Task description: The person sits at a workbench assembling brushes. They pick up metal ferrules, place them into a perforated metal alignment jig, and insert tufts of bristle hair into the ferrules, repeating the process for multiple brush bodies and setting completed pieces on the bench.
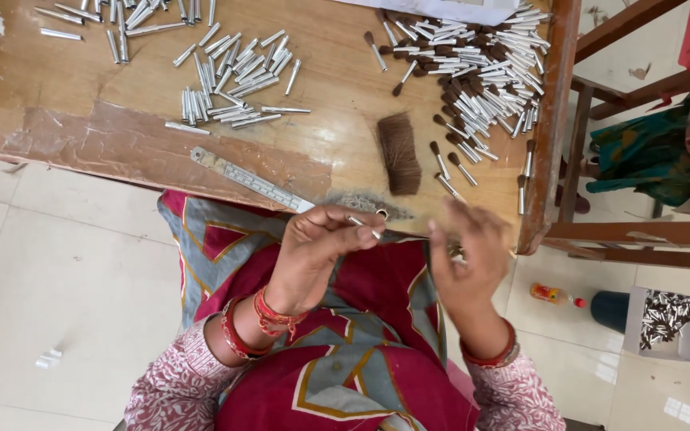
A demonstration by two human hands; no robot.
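Note:
My left hand (317, 243) is closed around a small silver metal tube (365, 227), its tip poking out toward the table edge. My right hand (469, 251) hovers just right of it, fingers spread and blurred, holding nothing I can make out. A bundle of brown bristle hair (398, 153) lies on the wooden table (121, 136) just beyond both hands. A heap of finished small brushes (481, 72), silver with brown tips, sits at the far right. Empty silver tubes (233, 80) are scattered at the far left.
A metal ruler (253, 181) lies along the table's near edge. To the right stand a wooden chair frame (624, 231), a small orange bottle (554, 295) on the tiled floor, a dark cup (608, 310) and a white box of brushes (663, 322).

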